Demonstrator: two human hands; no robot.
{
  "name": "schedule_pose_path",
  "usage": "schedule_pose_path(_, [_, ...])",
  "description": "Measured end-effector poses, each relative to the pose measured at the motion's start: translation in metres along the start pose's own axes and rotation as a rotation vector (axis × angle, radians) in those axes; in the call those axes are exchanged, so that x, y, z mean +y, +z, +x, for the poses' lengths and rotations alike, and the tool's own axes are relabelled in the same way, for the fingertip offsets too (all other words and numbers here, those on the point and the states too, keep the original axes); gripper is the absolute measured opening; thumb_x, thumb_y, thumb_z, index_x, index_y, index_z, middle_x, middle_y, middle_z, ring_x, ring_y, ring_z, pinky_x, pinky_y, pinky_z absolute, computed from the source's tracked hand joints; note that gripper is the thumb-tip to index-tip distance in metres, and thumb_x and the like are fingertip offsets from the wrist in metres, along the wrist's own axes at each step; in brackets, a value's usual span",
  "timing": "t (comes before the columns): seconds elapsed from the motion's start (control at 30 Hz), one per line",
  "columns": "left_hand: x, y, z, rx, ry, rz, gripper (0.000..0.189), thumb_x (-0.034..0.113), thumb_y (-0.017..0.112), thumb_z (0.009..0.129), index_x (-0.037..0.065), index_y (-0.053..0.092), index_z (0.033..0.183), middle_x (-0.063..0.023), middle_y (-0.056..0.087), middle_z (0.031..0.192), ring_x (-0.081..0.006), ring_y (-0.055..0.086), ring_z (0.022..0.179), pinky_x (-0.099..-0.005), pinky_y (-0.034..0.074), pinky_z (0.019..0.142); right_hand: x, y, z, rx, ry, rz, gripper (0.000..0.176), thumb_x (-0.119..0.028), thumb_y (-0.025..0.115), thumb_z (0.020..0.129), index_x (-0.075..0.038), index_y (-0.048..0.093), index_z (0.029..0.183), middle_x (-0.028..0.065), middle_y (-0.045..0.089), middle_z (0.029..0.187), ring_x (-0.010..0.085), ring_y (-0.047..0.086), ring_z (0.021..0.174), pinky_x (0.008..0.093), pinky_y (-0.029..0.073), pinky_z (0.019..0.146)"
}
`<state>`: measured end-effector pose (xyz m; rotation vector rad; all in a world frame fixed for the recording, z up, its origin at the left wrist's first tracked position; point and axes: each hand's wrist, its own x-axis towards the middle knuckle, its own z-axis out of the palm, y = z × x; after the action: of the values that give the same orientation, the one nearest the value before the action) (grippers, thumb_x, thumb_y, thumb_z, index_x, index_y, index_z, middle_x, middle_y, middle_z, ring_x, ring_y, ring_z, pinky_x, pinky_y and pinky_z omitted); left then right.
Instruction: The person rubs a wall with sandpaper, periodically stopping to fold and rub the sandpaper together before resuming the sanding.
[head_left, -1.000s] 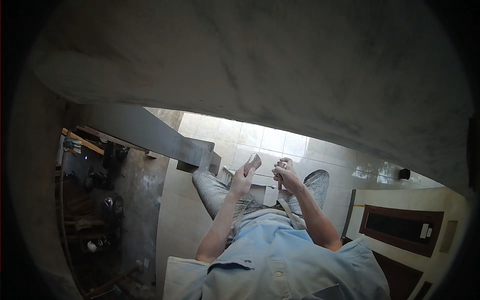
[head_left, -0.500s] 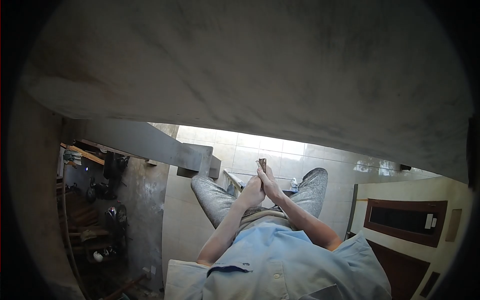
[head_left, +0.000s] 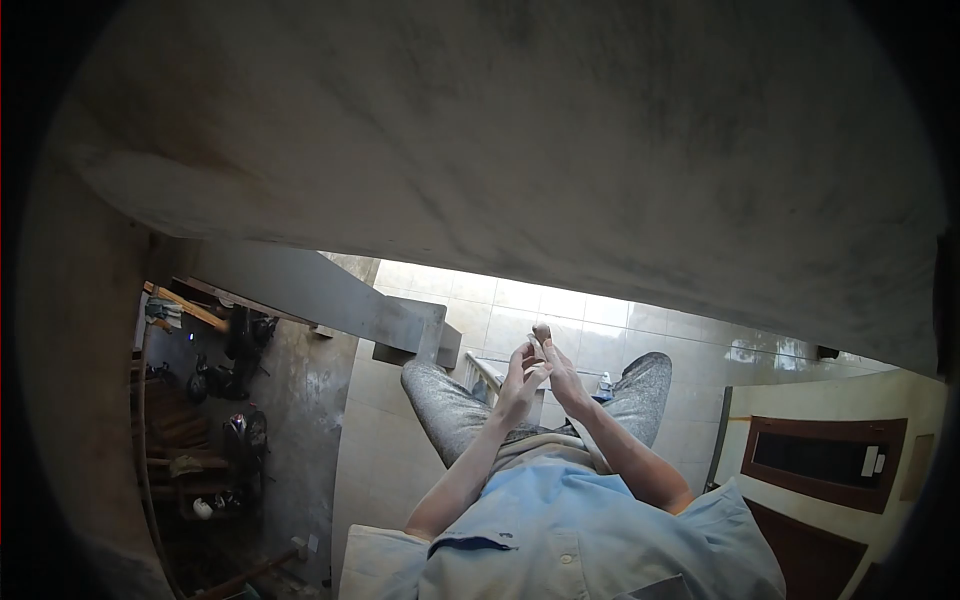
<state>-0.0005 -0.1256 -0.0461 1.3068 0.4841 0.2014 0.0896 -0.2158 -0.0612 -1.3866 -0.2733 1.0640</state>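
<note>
A small brown piece [head_left: 541,330] pokes up between my two hands, above my lap. My left hand [head_left: 521,380] is closed at its lower part, fingers bent, with something pale beside the fingertips that is too small to name. Against its other side lies my right hand [head_left: 563,378], fingers pressed together along the piece. The hands touch or nearly touch, and they hide most of what is between them.
A large grey slab [head_left: 480,130] spans the upper view. Below it are a grey beam [head_left: 300,290], a tiled floor [head_left: 385,430] and a pale frame [head_left: 484,374] between my knees. A small blue and white item [head_left: 604,387] is near my right thigh. Motorbikes stand at left.
My left hand's fingers have opened up somewhat around the piece, and less of the piece shows. The whole view has shifted slightly, with the hands and legs now farther right.
</note>
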Motion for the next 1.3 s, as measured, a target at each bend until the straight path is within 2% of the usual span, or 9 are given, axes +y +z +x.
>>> schedule_pose_path(0.13, [-0.01, 0.012, 0.008, 0.084, 0.046, -0.021, 0.046, 0.031, 0.048, 0.097, 0.005, 0.037, 0.133, -0.0105, 0.048, 0.121, -0.0199, 0.048, 0.115, -0.032, 0.039, 0.098, 0.024, 0.006, 0.012, 0.017, -0.206, -0.354, 0.051, -0.035, 0.029, 0.103, 0.0, 0.041, 0.138, 0.0204, 0.036, 0.145, 0.0318, 0.03, 0.136, 0.0378, 0.024, 0.111])
schedule_pose_path(0.23, [-0.001, -0.004, 0.01, -0.042, -0.25, -0.592, 0.037, 0.034, 0.042, 0.1, 0.008, 0.046, 0.126, -0.0046, 0.053, 0.114, -0.0153, 0.051, 0.111, -0.0307, 0.04, 0.096, 0.005, 0.005, -0.004, 0.032, -0.388, -0.681, 0.049, -0.031, 0.03, 0.102, -0.003, 0.039, 0.141, 0.0203, 0.023, 0.153, 0.0386, 0.013, 0.143, 0.0432, 0.014, 0.116])
schedule_pose_path(0.5, [0.017, -0.019, 0.007, -0.156, -0.32, -1.013, 0.052, 0.042, 0.027, 0.102, 0.002, 0.051, 0.125, -0.0124, 0.054, 0.128, -0.0246, 0.051, 0.118, -0.0421, 0.037, 0.103, -0.018, 0.014, -0.02, 0.001, -0.468, -0.927, 0.045, -0.027, 0.034, 0.101, -0.003, 0.042, 0.139, 0.0174, 0.028, 0.151, 0.0374, 0.018, 0.142, 0.0506, 0.011, 0.115])
schedule_pose_path(0.63, [-0.004, -0.019, 0.011, -0.045, -0.36, -0.72, 0.048, 0.037, 0.023, 0.103, 0.007, 0.046, 0.132, -0.0094, 0.054, 0.129, -0.0213, 0.052, 0.117, -0.0406, 0.04, 0.101, -0.012, 0.012, -0.013, 0.12, -0.368, -0.938, 0.046, -0.026, 0.035, 0.101, -0.005, 0.04, 0.141, 0.0165, 0.028, 0.152, 0.0367, 0.019, 0.142, 0.0505, 0.01, 0.115])
schedule_pose_path(0.93, [-0.01, -0.003, 0.007, 0.056, -0.254, -0.508, 0.051, 0.034, 0.025, 0.101, 0.005, 0.036, 0.141, -0.0105, 0.046, 0.138, -0.02, 0.049, 0.123, -0.0335, 0.041, 0.101, -0.018, 0.006, -0.014, 0.018, -0.358, -0.945, 0.05, -0.028, 0.031, 0.102, 0.0, 0.034, 0.143, 0.018, 0.029, 0.151, 0.0337, 0.02, 0.142, 0.05, 0.012, 0.115])
schedule_pose_path(1.03, [-0.01, -0.012, 0.007, -0.104, -0.098, -0.268, 0.047, 0.025, 0.029, 0.099, 0.0, 0.038, 0.138, -0.0122, 0.046, 0.136, -0.0193, 0.05, 0.121, -0.0325, 0.041, 0.101, -0.02, -0.004, -0.009, -0.056, -0.332, -0.823, 0.051, -0.028, 0.031, 0.102, 0.002, 0.033, 0.143, 0.0195, 0.03, 0.15, 0.0343, 0.02, 0.142, 0.0482, 0.013, 0.115])
schedule_pose_path(1.17, [-0.011, -0.02, 0.008, -0.241, 0.039, 0.488, 0.041, 0.012, 0.035, 0.096, -0.006, 0.039, 0.132, -0.016, 0.048, 0.133, -0.022, 0.05, 0.119, -0.0307, 0.038, 0.102, -0.012, -0.011, -0.006, -0.068, -0.263, -0.726, 0.052, -0.03, 0.029, 0.103, 0.003, 0.031, 0.143, 0.0215, 0.032, 0.149, 0.034, 0.022, 0.142, 0.046, 0.015, 0.116])
schedule_pose_path(1.2, [-0.014, -0.02, 0.011, -0.23, 0.031, 0.278, 0.04, 0.009, 0.036, 0.096, -0.007, 0.037, 0.133, -0.0189, 0.05, 0.131, -0.0246, 0.05, 0.119, -0.0324, 0.038, 0.101, -0.013, -0.007, -0.012, -0.092, -0.32, -0.681, 0.052, -0.033, 0.027, 0.103, 0.002, 0.035, 0.141, 0.0198, 0.031, 0.149, 0.0345, 0.023, 0.141, 0.0487, 0.018, 0.115])
schedule_pose_path(1.3, [0.005, -0.014, 0.009, -0.271, 0.171, 0.351, 0.038, 0.011, 0.041, 0.098, -0.006, 0.039, 0.131, -0.021, 0.055, 0.122, -0.0249, 0.053, 0.115, -0.0337, 0.04, 0.099, -0.004, -0.017, -0.004, -0.099, -0.284, -0.627, 0.052, -0.032, 0.028, 0.103, 0.002, 0.034, 0.141, 0.0199, 0.031, 0.149, 0.0341, 0.023, 0.141, 0.0485, 0.016, 0.115])
